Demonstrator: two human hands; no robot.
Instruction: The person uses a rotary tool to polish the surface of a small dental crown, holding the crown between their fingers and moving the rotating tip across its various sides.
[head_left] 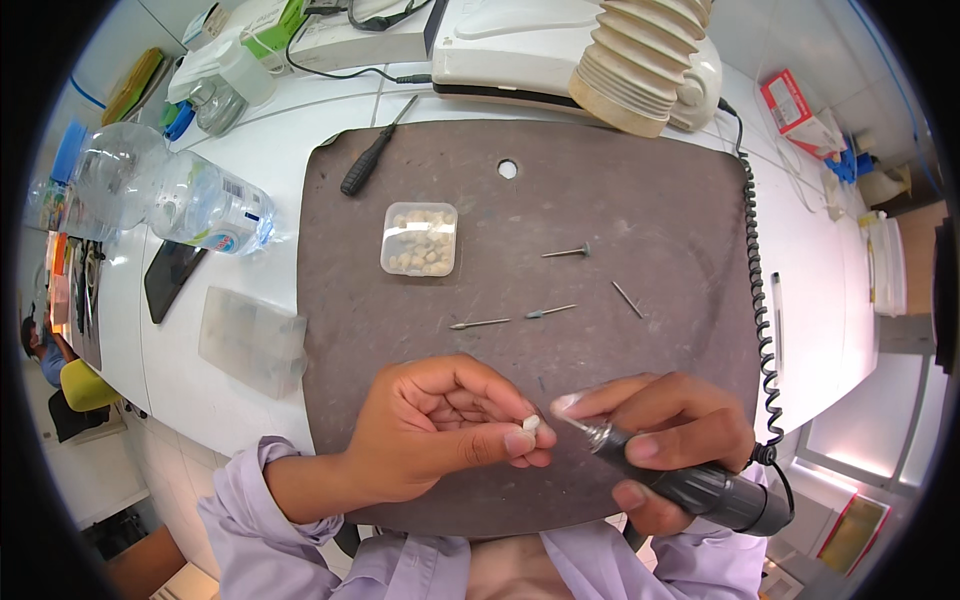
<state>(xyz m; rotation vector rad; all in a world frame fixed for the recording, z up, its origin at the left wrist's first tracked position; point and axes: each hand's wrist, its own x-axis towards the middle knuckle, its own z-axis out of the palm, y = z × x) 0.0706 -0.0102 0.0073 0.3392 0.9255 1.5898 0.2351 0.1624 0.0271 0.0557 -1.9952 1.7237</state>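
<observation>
Between thumb and fingers, my left hand point(440, 425) pinches a small white tooth-shaped piece point(530, 424). My right hand point(680, 415) wraps round a black rotary handpiece point(715, 490), whose thin bit point(577, 422) points left at the tooth piece with a small gap between them. The right index finger stretches along toward the bit, slightly blurred. Beyond the hands, loose burs lie on the brown mat: a grey-tipped one point(568, 251), a greenish one point(550, 311), a slim one point(480, 323) and a plain shank point(627, 299). A clear box point(419, 240) holds many small cream tooth-like pieces.
A black screwdriver point(378, 150) lies on the brown mat point(400, 510). A plastic bottle point(170, 190), dark phone point(172, 278) and clear case point(252, 340) are at left. A white machine with a ribbed hose point(640, 65) stands at the back. A coiled cord point(757, 250) runs down the right edge.
</observation>
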